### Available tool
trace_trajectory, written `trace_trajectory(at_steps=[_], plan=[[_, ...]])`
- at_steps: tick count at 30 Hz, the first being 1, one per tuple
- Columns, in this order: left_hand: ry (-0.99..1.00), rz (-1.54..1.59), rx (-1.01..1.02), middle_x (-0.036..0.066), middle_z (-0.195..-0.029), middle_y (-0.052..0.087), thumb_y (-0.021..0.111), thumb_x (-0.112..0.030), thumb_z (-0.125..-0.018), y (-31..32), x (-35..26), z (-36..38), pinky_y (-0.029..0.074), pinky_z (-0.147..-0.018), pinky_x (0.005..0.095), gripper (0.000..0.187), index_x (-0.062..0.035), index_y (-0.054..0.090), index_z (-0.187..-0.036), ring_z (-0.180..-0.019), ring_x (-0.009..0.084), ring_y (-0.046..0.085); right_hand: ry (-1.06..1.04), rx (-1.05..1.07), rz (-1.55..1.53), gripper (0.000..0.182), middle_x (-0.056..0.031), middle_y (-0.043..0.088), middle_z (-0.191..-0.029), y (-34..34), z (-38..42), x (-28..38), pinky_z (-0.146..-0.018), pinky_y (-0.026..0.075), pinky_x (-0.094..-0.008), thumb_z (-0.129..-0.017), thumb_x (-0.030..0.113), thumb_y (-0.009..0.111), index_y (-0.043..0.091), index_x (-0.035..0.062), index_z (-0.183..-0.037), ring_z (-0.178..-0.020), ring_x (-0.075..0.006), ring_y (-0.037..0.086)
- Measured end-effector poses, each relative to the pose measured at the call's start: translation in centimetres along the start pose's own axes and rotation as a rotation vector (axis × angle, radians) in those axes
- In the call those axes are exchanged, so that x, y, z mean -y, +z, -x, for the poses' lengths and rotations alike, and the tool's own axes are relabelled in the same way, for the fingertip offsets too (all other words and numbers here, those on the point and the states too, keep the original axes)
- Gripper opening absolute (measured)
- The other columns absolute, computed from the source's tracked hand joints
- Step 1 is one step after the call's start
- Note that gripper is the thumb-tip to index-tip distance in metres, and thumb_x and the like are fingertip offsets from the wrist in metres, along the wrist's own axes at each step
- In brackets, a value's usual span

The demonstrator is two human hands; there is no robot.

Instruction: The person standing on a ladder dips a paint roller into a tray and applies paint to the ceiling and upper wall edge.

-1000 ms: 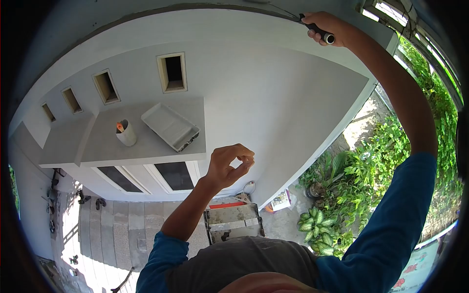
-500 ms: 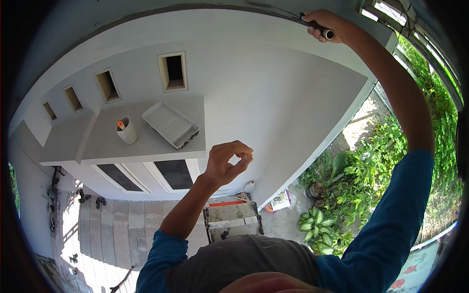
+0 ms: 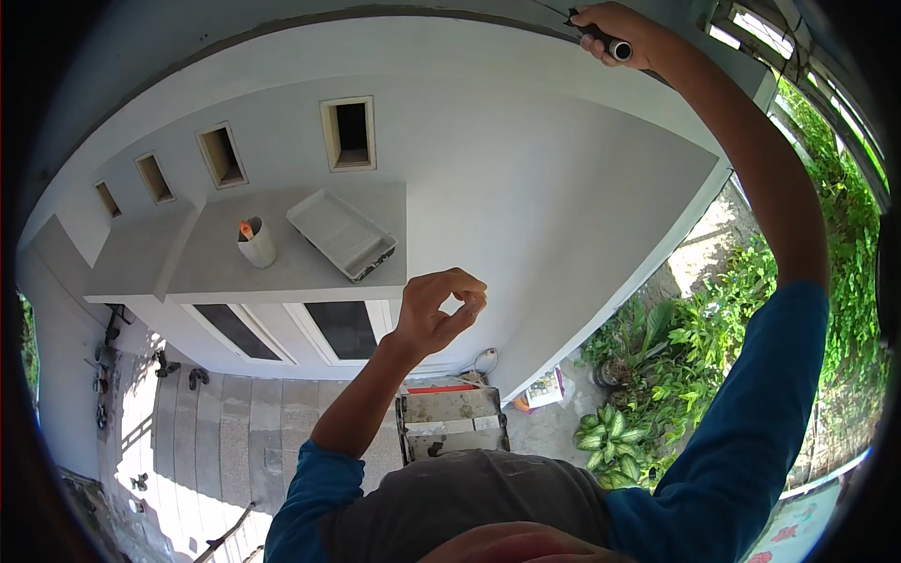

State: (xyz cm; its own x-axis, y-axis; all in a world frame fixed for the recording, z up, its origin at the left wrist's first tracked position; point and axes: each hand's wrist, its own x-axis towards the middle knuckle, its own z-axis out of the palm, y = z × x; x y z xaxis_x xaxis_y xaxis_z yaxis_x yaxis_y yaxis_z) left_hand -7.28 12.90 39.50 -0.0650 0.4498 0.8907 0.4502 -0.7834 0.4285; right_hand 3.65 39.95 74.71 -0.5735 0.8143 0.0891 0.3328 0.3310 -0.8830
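Observation:
High at the upper right, my right hand (image 3: 615, 36) is wrapped round the black handle of a paint roller (image 3: 617, 49). A thin metal rod runs left from the handle along the ceiling edge; the roller's head is not visible. My left hand (image 3: 441, 310) is raised in front of my chest, fingers curled toward the thumb in a loose ring. Nothing shows inside that ring. Beyond it, a grey-white paint tray (image 3: 343, 235) lies on a wall ledge (image 3: 310, 277). Beside the tray stands a white cup (image 3: 257, 246) with an orange-handled item in it.
Small framed openings (image 3: 348, 133) line the white wall (image 3: 526, 188). Below me is a paint-spattered platform (image 3: 450, 418) with a red edge. Green plants (image 3: 610, 436) grow at the right. Several shoes lie on the paved floor (image 3: 221, 422) at left.
My right hand has moved slightly up and left with the paint roller. The wall, ledge and tray have shifted a little rightward in view. My left hand keeps its pose.

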Motion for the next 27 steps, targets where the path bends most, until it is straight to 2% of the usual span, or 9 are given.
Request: trace_trajectory(at_steps=[2,4,8,12,14,18,20,23,27], plan=[[-0.003,0.001,0.006,0.012,-0.08,0.071,0.066,-0.008,-0.088,0.0,-0.1,0.2,0.052,-0.062,0.0279,0.01,-0.0001,0.064,-0.095,-0.066,0.0174,0.067,-0.021,0.038,-0.053,0.01,-0.0082,0.051,-0.068,0.3,-0.7,-0.8,-0.044,0.044,-0.0355,-0.101,0.014,0.05,0.048,0.0039,-0.099,-0.053,-0.0171,0.051],[-0.024,0.0,0.008,0.013,-0.081,0.071,0.066,-0.007,-0.088,0.0,-0.2,0.3,0.053,-0.062,0.028,0.01,0.0,0.064,-0.094,-0.067,0.0176,0.067,-0.084,-0.034,0.063,0.017,0.0005,0.053,-0.069,2.1,0.7,-1.9,-0.039,0.037,-0.0182,-0.1,0.024,0.052,0.047,0.0127,-0.111,-0.048,-0.0037,0.047],[-0.044,-0.027,0.008,0.013,-0.082,0.072,0.066,-0.007,-0.088,-0.4,-0.6,1.0,0.053,-0.062,0.0282,0.01,0.0003,0.064,-0.095,-0.067,0.0177,0.067,-0.003,-0.004,0.1,0.018,0.0008,0.052,-0.068,2.1,1.7,-1.7,-0.039,0.037,-0.0195,-0.1,0.024,0.052,0.047,0.0126,-0.113,-0.048,-0.0037,0.046],[-0.073,-0.038,-0.009,0.009,-0.08,0.069,0.071,-0.003,-0.085,-0.8,-1.2,1.6,0.052,-0.063,0.0287,0.014,-0.0015,0.065,-0.097,-0.067,0.0173,0.065,-0.027,0.064,-0.016,0.013,-0.0017,0.052,-0.067,0.4,3.6,-1.3,-0.039,0.035,-0.0227,-0.099,0.02,0.051,0.044,0.0127,-0.092,-0.048,-0.0053,0.046],[-0.109,-0.056,0.025,0.01,-0.083,0.07,0.069,-0.005,-0.088,-1.1,-1.4,2.0,0.053,-0.065,0.0291,0.012,-0.0005,0.065,-0.098,-0.07,0.0181,0.067,-0.151,0.122,-0.066,0.008,0.0016,0.048,-0.064,0.2,4.6,-2.4,-0.038,0.033,-0.0233,-0.1,0.022,0.05,0.046,0.0151,-0.103,-0.046,-0.0054,0.043],[-0.229,-0.099,0.053,0.011,-0.087,0.071,0.065,-0.008,-0.092,-1.4,-2.1,2.9,0.054,-0.071,0.0306,0.011,-0.0003,0.065,-0.1,-0.077,0.0187,0.069,-0.301,0.138,-0.207,0.04,0.002,0.047,-0.06,1.9,9.7,-4.9,-0.034,0.036,-0.0255,-0.101,0.023,0.049,0.046,0.015,-0.14,-0.039,-0.0078,0.043],[-0.282,-0.111,0.054,0.009,-0.093,0.071,0.067,-0.01,-0.093,-1.8,-1.8,3.7,0.054,-0.075,0.0327,0.017,-0.0008,0.063,-0.108,-0.081,0.0184,0.069,-0.363,0.194,-0.278,0.063,-0.0001,0.047,-0.057,3.3,12.2,-7.8,-0.033,0.037,-0.026,-0.101,0.017,0.048,0.023,0.0178,-0.159,-0.036,-0.0096,0.043],[-0.309,-0.13,-0.069,0.011,-0.103,0.071,0.065,-0.011,-0.095,-1.8,-2.1,3.6,0.055,-0.081,0.0344,0.023,-0.0012,0.06,-0.116,-0.09,0.0199,0.069,-0.452,0.279,-0.288,0.073,-0.0019,0.048,-0.058,7.5,16.4,-12.4,-0.035,0.038,-0.0261,-0.093,0.003,0.051,0.021,0.0099,-0.159,-0.038,-0.0094,0.043],[-0.486,0.014,-0.104,0.018,-0.139,0.055,0.056,-0.022,-0.102,-2.2,-3.5,3.2,0.046,-0.103,0.0436,0.046,-0.0069,0.042,-0.143,-0.128,0.0275,0.055,-0.402,0.415,-0.342,0.081,-0.0003,0.052,-0.06,15.6,20.1,-19.3,-0.039,0.04,-0.0244,-0.089,-0.006,0.054,0.015,0.0057,-0.159,-0.043,-0.0071,0.047]])
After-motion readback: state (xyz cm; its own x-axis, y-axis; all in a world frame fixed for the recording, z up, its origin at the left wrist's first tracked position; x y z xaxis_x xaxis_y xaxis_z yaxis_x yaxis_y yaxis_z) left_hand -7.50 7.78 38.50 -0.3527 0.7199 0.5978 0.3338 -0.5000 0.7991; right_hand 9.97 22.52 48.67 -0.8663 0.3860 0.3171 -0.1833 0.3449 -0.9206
